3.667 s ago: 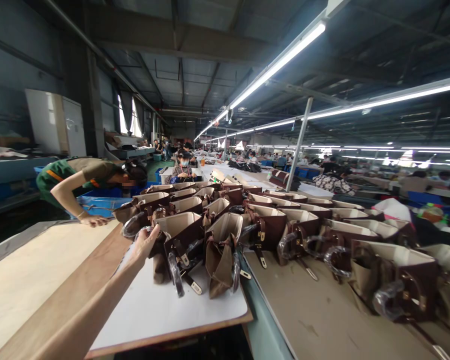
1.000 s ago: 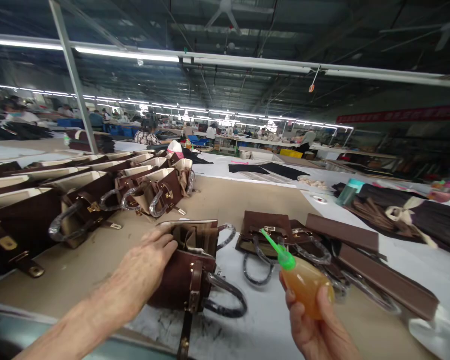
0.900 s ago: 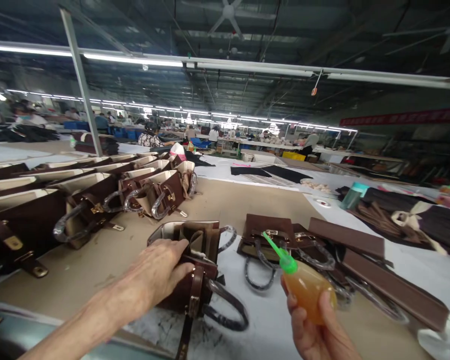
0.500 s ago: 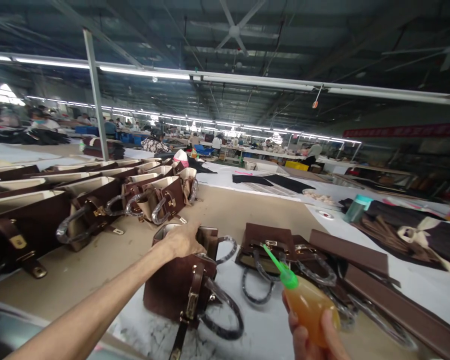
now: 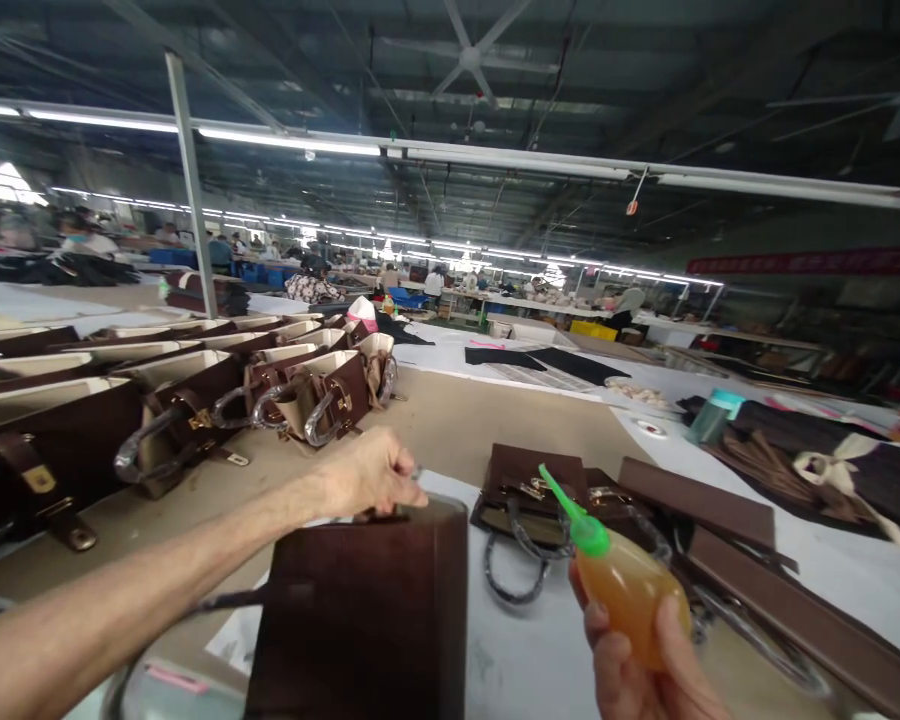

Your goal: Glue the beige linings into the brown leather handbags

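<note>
Pinching the boxy dark-brown leather-look handbag (image 5: 360, 610) up top with left hand (image 5: 379, 475), left of the rounded amber plastic bottle (image 5: 634, 595); clasping that in right hand (image 5: 656, 692), best held tip-up, off the handbag!

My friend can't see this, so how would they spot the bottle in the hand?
From the big table of brown bags, go to the right hand, lower right. It grips a rounded, amber bottle; the long green spout sets it apart from the teal-lidded container behind.
</note>
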Demonstrator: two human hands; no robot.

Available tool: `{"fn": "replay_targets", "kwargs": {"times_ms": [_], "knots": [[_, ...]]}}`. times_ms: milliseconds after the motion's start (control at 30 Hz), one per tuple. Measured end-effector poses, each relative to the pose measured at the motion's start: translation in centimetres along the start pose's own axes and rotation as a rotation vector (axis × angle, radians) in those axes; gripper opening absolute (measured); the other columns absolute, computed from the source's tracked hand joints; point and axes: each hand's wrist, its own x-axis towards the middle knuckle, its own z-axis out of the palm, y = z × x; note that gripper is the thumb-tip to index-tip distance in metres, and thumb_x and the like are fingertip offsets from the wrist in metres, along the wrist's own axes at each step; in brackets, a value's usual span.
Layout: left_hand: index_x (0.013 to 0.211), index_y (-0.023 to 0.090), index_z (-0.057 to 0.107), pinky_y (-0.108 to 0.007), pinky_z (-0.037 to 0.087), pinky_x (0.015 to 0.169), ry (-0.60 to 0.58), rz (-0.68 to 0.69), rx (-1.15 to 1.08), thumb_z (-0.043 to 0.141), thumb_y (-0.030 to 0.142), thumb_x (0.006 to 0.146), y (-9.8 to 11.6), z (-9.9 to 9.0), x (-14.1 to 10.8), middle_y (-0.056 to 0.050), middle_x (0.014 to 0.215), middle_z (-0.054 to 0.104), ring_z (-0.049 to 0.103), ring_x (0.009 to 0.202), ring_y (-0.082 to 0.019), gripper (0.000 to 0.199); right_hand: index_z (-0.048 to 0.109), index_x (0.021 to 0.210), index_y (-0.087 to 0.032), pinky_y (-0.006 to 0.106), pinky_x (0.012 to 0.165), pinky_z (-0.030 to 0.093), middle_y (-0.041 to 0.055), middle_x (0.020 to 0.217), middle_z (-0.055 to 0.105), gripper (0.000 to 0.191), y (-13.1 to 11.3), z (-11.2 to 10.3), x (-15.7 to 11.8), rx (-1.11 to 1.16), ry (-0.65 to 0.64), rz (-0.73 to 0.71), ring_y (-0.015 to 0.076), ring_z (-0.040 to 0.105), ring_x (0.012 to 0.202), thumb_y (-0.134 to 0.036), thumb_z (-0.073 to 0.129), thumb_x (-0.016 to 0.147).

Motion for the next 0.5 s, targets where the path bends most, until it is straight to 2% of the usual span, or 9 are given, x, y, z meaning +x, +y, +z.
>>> {"fn": "replay_targets", "kwargs": {"times_ms": [100,167,233,300,333,400,500], "knots": [[0.060,0.018,0.055,-0.022,0.030,0.049,-0.024,0.056,0.093,0.067,0.045,0.064,0.6,2.9,-1.1,0.002,0.058,0.052,0.049,0.058,-0.014,0.030,0.059,0.111,-0.025,0.017,0.057,0.056,0.0054,0.102,0.069,0.062,0.6,1.9,-0.5,-0.016,0.014,0.006,0.0130,0.067,0.070,-0.021,0.086,0.055],[0.074,0.021,0.061,-0.022,0.033,0.054,-0.004,0.133,0.118,0.066,0.053,0.065,1.1,4.9,-2.2,0.000,0.070,0.058,0.053,0.069,-0.016,0.034,0.058,0.111,-0.025,0.017,0.057,0.056,0.0048,0.101,0.069,0.063,1.3,2.6,-0.6,-0.018,0.025,-0.006,0.0130,0.066,0.070,-0.022,0.086,0.055],[0.072,0.022,0.062,-0.024,0.033,0.052,-0.067,0.156,0.138,0.058,0.064,0.066,1.7,6.0,-3.1,0.000,0.064,0.057,0.052,0.065,-0.017,0.043,0.059,0.109,-0.024,0.017,0.057,0.056,0.0038,0.100,0.068,0.060,1.9,2.9,-0.6,-0.014,0.039,-0.003,0.0127,0.066,0.071,-0.025,0.085,0.056],[0.057,0.021,0.059,-0.024,0.028,0.046,-0.189,0.142,0.176,0.057,0.069,0.061,2.1,6.0,-3.5,0.001,0.049,0.047,0.046,0.053,-0.016,0.048,0.060,0.107,-0.023,0.017,0.057,0.056,0.0035,0.098,0.068,0.057,2.5,2.9,-0.5,-0.009,0.053,0.027,0.0128,0.065,0.071,-0.026,0.085,0.056],[0.051,0.020,0.056,-0.025,0.026,0.043,-0.244,0.121,0.200,0.063,0.065,0.058,2.3,5.8,-3.5,0.002,0.045,0.042,0.042,0.048,-0.015,0.046,0.061,0.105,-0.021,0.017,0.057,0.056,0.0038,0.096,0.068,0.055,2.7,2.9,-0.4,-0.006,0.062,0.042,0.0127,0.065,0.070,-0.026,0.085,0.056],[0.043,0.020,0.052,-0.024,0.023,0.040,-0.338,0.075,0.238,0.072,0.044,0.054,2.6,5.1,-3.0,0.003,0.041,0.037,0.035,0.042,-0.012,0.033,0.062,0.102,-0.019,0.017,0.057,0.055,0.0042,0.093,0.069,0.053,3.0,3.0,-0.3,0.000,0.080,0.053,0.0124,0.065,0.069,-0.025,0.085,0.056],[0.043,0.020,0.053,-0.023,0.024,0.041,-0.412,0.014,0.225,0.063,0.015,0.055,2.5,4.6,-2.3,0.004,0.041,0.040,0.037,0.042,-0.011,0.016,0.062,0.102,-0.020,0.017,0.057,0.055,0.0040,0.094,0.069,0.052,3.1,3.0,-0.3,-0.013,0.083,0.030,0.0123,0.065,0.070,-0.026,0.085,0.056]]}}
